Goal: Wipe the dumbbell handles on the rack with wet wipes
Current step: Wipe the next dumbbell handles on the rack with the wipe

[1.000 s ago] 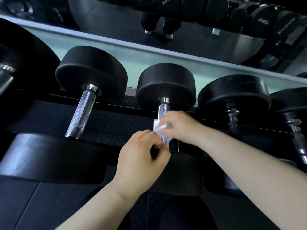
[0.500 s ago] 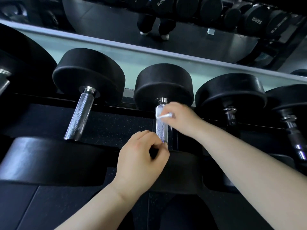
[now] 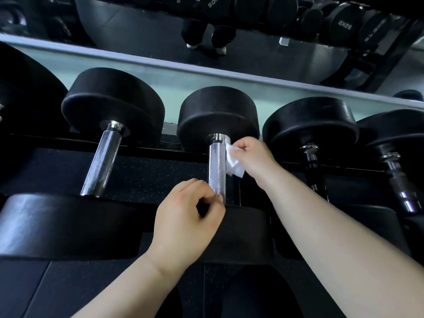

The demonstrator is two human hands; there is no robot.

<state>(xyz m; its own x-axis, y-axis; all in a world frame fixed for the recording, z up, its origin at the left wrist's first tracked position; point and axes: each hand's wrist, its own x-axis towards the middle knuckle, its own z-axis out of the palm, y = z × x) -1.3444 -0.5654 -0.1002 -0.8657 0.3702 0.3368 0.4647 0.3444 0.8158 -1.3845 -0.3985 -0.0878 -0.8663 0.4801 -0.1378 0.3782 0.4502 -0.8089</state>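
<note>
A row of black dumbbells lies on the rack (image 3: 160,154). The middle dumbbell's knurled chrome handle (image 3: 216,166) runs from its far head (image 3: 218,115) toward me. My right hand (image 3: 251,157) pinches a white wet wipe (image 3: 232,162) that hangs just right of the handle's upper end, touching or nearly touching it. My left hand (image 3: 188,223) sits at the handle's near end with its fingers curled; its fingertips touch the chrome there. What the left fingers enclose is hidden.
To the left lies another dumbbell with a bare chrome handle (image 3: 101,164). Two more dumbbells with darker handles (image 3: 313,166) lie to the right. A mirror (image 3: 252,37) behind the rack reflects more dumbbells and a person's legs. Dark floor lies below.
My right hand slid the wipe up the middle handle toward the far head, then came off to the handle's right side, leaving the chrome uncovered. My left hand stayed at the near end.
</note>
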